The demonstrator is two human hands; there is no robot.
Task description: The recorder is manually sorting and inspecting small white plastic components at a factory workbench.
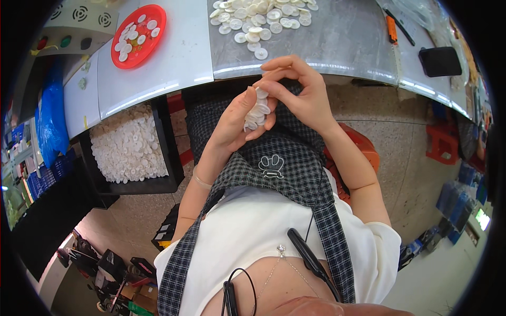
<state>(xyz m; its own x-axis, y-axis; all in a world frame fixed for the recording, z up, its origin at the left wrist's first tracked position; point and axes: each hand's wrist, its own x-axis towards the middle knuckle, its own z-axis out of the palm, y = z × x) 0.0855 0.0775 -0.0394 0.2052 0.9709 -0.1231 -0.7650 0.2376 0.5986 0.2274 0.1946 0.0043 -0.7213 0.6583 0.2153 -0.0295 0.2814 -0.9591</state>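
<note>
My left hand (231, 120) is curled around a clutch of small round white plastic discs (256, 116), which lie overlapped along its fingers. My right hand (305, 95) reaches in from the other side, its thumb and a finger closed on the topmost disc (261, 92) of that clutch. Both hands meet just off the table's near edge, above the dark checked apron (271, 147). Past them, on the grey tabletop, a loose pile of the same white discs (258, 18) spreads out, with one disc (261, 53) lying closest to my right fingers.
A red plate (150, 50) with several white discs stands at the left of the table (184, 47). Below left, a black tray (126, 188) is heaped with discs. An orange cutter (391, 29) and a black phone (441, 61) lie at the right; an orange stool (363, 150) is by my right arm.
</note>
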